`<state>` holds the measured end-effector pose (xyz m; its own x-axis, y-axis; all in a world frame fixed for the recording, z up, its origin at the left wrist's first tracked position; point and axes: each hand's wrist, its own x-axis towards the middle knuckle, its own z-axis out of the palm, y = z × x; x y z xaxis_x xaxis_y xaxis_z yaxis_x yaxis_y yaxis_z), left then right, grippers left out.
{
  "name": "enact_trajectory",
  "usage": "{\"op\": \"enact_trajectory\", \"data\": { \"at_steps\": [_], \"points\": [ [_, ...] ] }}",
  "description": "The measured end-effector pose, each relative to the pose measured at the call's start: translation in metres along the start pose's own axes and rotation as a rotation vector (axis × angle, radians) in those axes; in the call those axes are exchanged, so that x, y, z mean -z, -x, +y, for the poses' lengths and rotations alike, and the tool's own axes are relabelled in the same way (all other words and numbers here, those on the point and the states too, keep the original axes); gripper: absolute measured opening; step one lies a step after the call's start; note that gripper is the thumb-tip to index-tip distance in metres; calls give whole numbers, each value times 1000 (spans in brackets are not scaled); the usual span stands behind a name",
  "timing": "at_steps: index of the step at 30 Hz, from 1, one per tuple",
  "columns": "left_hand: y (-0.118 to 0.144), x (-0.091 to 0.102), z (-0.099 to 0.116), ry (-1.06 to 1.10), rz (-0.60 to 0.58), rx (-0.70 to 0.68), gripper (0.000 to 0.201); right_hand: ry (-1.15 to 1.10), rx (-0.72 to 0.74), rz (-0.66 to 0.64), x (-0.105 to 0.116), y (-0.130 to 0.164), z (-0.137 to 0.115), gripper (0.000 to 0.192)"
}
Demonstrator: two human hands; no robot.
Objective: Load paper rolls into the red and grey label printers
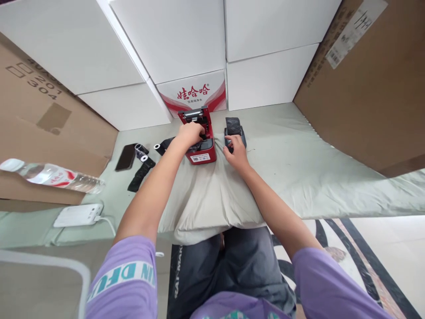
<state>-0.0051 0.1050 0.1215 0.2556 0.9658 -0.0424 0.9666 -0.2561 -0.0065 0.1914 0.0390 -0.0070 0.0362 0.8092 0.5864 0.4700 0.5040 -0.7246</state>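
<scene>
Red box (212, 151), lid up, is set twd the back edge of the counter (285, 146), btw the two hands. Its long axis is run approx. front-to-back, far end angled slightly L. Its open top is entered from the near L by the L hand (191, 133): fingers are bent down inside, tips partly hidden, so whether anything's gripped can't be told.

Just R of the box, w/ a strip of cloth btw, a dark grey holder (242, 134) is placed, long axis likewise front-to-back, black film (233, 124) laid at its back-edge end. The holder's near part is covered by the R hand (237, 153), fingers loosely curled, thumb out to the L; contact is judged likely, a firm grasp can't be confirmed.

Key relation: box & holder are lined up side by side, so the gap btw them is crossed sideways, approx. parallel to the counter's front edge. The holder is best reached by the R hand, the box interior by the L; forearms aren't crossed.

L of the box, a black roll (165, 145) is left close by; further twd the counter's L end, a phone (126, 157) is laid flat, & nr the front edge a power bank (79, 215) w/ cable.
</scene>
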Motion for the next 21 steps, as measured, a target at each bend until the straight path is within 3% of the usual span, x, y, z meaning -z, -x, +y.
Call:
{"op": "enact_trajectory", "data": {
  "at_steps": [5, 9, 13, 17, 21],
  "points": [
    [-17, -6, -2, 82, -135, -3, 24, 2, 17, 3, 0, 0, 1, 33],
    [-14, 9, -1, 136, -202, 1, 18, 2, 14, -3, 0, -1, 2, 31],
    [28, 30, -9, 264, -86, 33, 51, -9, 17, 10, 0, -1, 4, 31],
    [81, 34, -17, 258, -90, -40, 58, -5, -1, 1, -1, -2, 3, 30],
    [106, 25, -9, 125, 48, 54, 31, -1, 0, -11, 0, -1, 0, 31]
  ]
}}
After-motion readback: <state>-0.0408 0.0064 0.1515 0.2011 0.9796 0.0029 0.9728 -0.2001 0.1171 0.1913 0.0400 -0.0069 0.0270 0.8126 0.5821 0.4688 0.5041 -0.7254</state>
